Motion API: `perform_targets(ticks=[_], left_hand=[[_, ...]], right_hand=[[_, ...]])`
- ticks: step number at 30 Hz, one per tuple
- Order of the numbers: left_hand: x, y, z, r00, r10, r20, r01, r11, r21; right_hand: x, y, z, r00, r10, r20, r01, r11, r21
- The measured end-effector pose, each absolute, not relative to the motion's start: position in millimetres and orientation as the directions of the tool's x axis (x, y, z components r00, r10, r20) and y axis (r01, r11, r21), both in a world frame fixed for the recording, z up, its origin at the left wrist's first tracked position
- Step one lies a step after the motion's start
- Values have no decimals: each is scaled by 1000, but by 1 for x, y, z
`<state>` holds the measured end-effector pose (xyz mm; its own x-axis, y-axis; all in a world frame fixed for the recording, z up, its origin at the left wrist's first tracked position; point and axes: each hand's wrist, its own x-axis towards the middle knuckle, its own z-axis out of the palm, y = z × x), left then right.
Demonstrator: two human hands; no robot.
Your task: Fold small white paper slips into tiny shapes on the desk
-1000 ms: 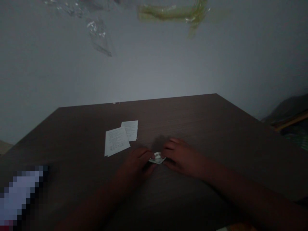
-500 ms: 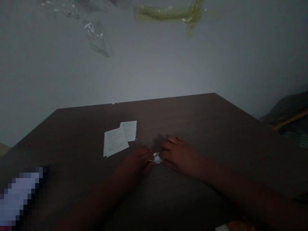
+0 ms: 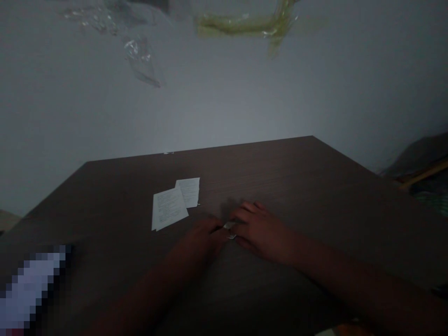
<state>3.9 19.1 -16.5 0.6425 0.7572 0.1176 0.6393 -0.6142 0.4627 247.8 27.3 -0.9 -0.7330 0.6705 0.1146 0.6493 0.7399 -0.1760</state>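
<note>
A small folded piece of white paper (image 3: 229, 225) is pinched between my two hands, low over the dark table. My left hand (image 3: 209, 237) grips its left side, with the thumb lying across the paper's middle. On the other side, the curled fingers of my right hand (image 3: 257, 228) close on the right part. Most of the paper is hidden behind the fingers, so its folds cannot be made out. Up and to the left, printed white sheets (image 3: 171, 208) lie flat and overlapping, apart from both hands.
The dark wooden table (image 3: 280, 177) meets a pale wall (image 3: 227, 102) at its far edge. Yellow tape (image 3: 241, 25) and clear plastic (image 3: 142, 58) are stuck on the wall. A blurred-out pale object (image 3: 33, 284) lies at the lower left.
My left thumb has moved right, onto the paper, and less of the white paper shows between my hands. My right hand has hardly moved.
</note>
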Motion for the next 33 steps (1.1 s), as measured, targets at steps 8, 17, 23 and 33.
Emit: perform_targets(ticks=[8, 17, 23, 33], left_hand=[[5, 24, -24, 600, 785, 156, 579, -560, 593], [8, 19, -22, 668, 732, 136, 566, -618, 546], [15, 8, -34, 603, 787, 130, 612, -561, 557], [20, 9, -43, 592, 796, 128, 580, -531, 617]], right_hand=[[244, 28, -6, -697, 708, 115, 667, 699, -257], [253, 37, -8, -640, 737, 217, 571, 646, -507], [248, 23, 6, -663, 744, 87, 684, 649, -332], [235, 16, 16, -642, 766, 1, 762, 639, -111]])
